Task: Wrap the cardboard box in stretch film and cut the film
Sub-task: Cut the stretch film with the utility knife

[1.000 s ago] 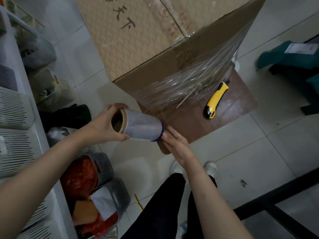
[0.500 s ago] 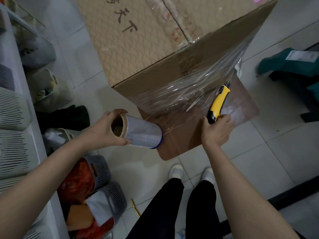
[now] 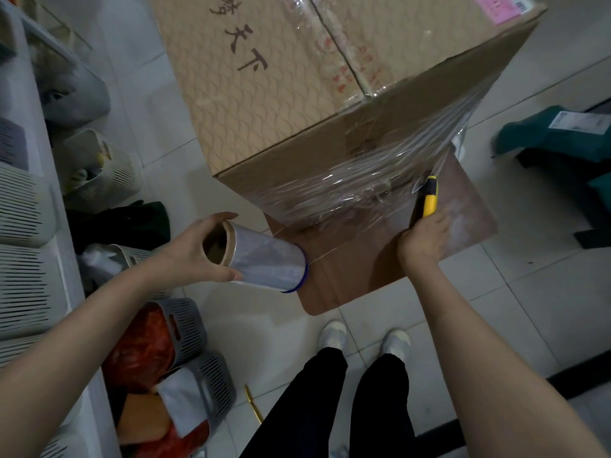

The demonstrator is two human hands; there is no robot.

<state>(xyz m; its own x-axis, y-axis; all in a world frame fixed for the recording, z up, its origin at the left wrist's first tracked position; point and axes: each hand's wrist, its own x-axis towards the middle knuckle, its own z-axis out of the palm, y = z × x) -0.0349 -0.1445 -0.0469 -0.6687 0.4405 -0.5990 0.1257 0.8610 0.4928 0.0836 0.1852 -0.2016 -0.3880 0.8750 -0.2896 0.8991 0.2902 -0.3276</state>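
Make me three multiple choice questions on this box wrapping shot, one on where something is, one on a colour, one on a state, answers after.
1. Where is the film roll relative to the cardboard box?
A. on top of it
B. nearer the person, in the left hand
C. inside it

2. What colour is the utility knife handle?
A. red
B. yellow and black
C. green

3. The right hand is:
A. open and empty
B. gripping the knife
C. flat on the box

Answers:
1 B, the left hand's fingers curl round the roll's open end, short of the box.
2 B, a yellow body with black edging shows.
3 B, its fingers wrap the handle's lower end.
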